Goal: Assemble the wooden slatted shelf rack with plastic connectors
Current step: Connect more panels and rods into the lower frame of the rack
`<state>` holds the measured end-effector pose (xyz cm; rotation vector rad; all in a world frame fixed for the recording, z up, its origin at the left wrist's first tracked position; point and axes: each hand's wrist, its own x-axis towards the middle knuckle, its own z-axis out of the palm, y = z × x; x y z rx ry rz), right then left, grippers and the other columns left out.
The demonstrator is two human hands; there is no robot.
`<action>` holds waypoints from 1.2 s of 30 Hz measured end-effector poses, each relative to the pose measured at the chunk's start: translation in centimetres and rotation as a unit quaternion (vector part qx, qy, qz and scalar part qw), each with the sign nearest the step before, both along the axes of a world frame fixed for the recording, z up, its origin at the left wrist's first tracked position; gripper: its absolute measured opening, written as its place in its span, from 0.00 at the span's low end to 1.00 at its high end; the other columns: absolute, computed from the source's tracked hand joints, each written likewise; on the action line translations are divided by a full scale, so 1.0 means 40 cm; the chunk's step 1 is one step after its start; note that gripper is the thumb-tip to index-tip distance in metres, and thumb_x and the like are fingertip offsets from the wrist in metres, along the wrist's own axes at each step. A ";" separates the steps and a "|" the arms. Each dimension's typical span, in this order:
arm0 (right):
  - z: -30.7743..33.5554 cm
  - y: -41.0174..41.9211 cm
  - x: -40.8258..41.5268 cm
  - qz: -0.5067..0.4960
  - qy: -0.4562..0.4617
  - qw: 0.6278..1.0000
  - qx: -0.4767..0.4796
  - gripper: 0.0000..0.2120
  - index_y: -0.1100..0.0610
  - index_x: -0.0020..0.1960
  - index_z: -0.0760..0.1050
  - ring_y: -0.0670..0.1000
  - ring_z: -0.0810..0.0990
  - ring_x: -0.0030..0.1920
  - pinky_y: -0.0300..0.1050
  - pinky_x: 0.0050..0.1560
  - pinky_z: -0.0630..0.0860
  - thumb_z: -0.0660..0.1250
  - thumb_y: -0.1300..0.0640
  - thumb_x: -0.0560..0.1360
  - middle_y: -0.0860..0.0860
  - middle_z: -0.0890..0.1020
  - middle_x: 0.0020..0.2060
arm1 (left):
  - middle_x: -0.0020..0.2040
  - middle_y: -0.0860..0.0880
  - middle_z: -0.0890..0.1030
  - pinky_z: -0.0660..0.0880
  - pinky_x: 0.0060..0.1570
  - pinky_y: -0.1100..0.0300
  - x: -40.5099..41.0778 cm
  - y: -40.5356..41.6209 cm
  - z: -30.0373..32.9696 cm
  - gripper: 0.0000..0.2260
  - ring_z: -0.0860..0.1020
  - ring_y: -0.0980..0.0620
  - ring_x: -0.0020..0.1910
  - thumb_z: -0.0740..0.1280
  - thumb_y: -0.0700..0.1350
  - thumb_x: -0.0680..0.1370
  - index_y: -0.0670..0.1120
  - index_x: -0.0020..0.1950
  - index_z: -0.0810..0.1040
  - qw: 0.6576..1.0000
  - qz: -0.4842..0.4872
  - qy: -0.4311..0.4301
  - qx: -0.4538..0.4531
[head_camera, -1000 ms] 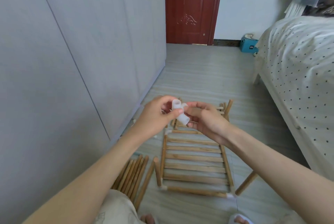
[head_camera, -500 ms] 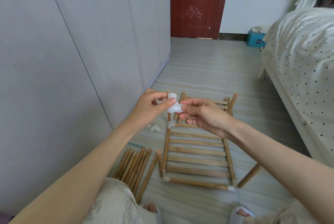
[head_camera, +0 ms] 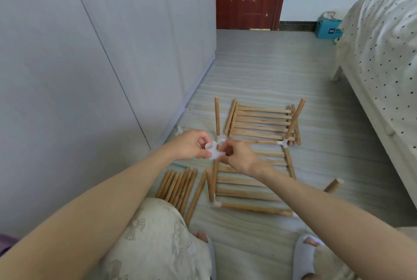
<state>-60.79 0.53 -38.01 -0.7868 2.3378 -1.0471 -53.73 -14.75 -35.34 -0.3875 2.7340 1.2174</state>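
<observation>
A white plastic connector (head_camera: 213,151) sits pinched between both hands, held in the air just above the near-left corner joint of the slatted frame (head_camera: 250,186) on the floor. The left hand (head_camera: 189,145) curls thumb and fingers round its open socket end, and the right hand (head_camera: 235,155) nips the other end with its fingertips. Right behind the grip an upright dowel (head_camera: 217,119) rises from a fitted connector (head_camera: 220,138), so the hands could knock it askew as the piece goes down, I'd say. The small, smooth connector could also slip, or go on turned the wrong way, leaving its sockets misaligned with the rails. Below and to the left of the grip lies a bundle of loose dowels (head_camera: 178,186); beyond it a second slatted panel (head_camera: 262,121) rests under a leaning dowel (head_camera: 294,119). Farther off to the right stands a bed (head_camera: 383,58).
</observation>
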 end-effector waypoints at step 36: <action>-0.193 -0.001 0.038 -0.034 -0.069 0.994 -0.081 0.07 0.57 0.52 0.77 0.49 0.74 0.38 0.46 0.46 0.74 0.68 0.62 0.74 0.48 0.76 0.36 | 0.64 0.48 0.76 0.61 0.69 0.47 0.072 0.030 -0.295 0.22 0.70 0.50 0.66 0.51 0.61 0.80 0.50 0.64 0.73 0.878 0.201 -0.091 0.424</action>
